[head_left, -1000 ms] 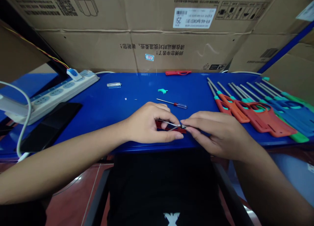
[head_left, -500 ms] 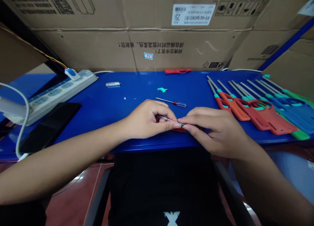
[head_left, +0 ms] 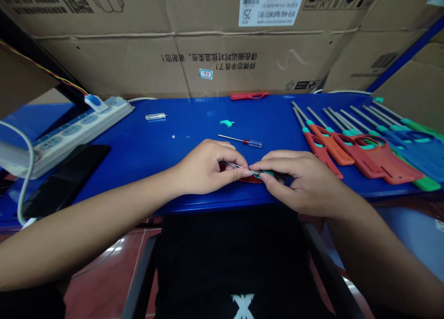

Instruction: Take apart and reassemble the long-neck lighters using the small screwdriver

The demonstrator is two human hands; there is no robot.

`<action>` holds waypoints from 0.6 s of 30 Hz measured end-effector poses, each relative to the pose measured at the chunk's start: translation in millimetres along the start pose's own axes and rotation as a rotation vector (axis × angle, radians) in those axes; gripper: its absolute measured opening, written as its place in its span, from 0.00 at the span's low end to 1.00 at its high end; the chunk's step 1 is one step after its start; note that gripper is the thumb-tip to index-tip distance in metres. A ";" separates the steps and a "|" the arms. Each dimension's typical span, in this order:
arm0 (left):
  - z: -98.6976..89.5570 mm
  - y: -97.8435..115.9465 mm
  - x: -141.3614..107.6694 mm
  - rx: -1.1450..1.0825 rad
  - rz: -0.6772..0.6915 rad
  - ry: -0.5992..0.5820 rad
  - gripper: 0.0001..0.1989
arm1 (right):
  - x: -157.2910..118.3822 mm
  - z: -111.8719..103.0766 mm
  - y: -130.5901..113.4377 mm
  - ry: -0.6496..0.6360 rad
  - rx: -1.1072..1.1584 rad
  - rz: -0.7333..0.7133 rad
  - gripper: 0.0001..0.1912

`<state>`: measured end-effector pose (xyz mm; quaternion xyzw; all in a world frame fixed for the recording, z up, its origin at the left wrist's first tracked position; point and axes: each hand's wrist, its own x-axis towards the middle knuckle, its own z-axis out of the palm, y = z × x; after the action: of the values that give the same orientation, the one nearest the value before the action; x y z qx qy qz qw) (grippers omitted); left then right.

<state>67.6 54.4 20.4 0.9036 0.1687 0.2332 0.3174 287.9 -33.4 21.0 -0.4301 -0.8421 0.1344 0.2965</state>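
Observation:
My left hand (head_left: 208,167) grips a slim metal rod (head_left: 236,165) over a red lighter body (head_left: 250,179), which my fingers mostly hide. My right hand (head_left: 298,180) pinches a small green piece (head_left: 267,173) against the rod's tip, and the fingertips of both hands nearly touch there. Beyond my hands, a small screwdriver with a red and clear handle (head_left: 244,142) lies on the blue table (head_left: 194,111). A teal plastic piece (head_left: 226,123) and a red lighter part (head_left: 249,95) lie farther back.
Several long-nozzle lighters in red, orange, blue and green (head_left: 374,157) lie in rows at the right. A clear tube (head_left: 156,116), tiny parts (head_left: 173,136), a power strip (head_left: 69,129) and a black phone (head_left: 65,180) are on the left. Cardboard boxes (head_left: 222,46) stand behind.
My right hand now has a green piece at the rod's tip, where only bare metal showed before. My hands have come closer together, and the whole view has tilted slightly.

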 end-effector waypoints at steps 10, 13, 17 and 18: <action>-1.6 2.4 -0.8 0.030 0.041 -0.004 0.08 | -2.6 -3.2 -1.2 -0.021 -0.012 0.054 0.12; -1.6 3.2 -1.3 0.031 0.032 0.010 0.08 | -3.4 -3.2 -2.3 -0.017 -0.012 0.063 0.12; -1.7 3.2 -2.5 0.051 0.053 0.022 0.08 | -3.8 -3.5 -4.0 -0.002 -0.024 0.071 0.12; -1.6 3.5 -2.7 0.069 0.074 0.031 0.07 | -3.7 -3.3 -4.3 0.001 -0.028 0.076 0.12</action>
<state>65.0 51.3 22.9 0.9159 0.1479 0.2525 0.2746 288.8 -39.0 24.3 -0.4659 -0.8268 0.1334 0.2855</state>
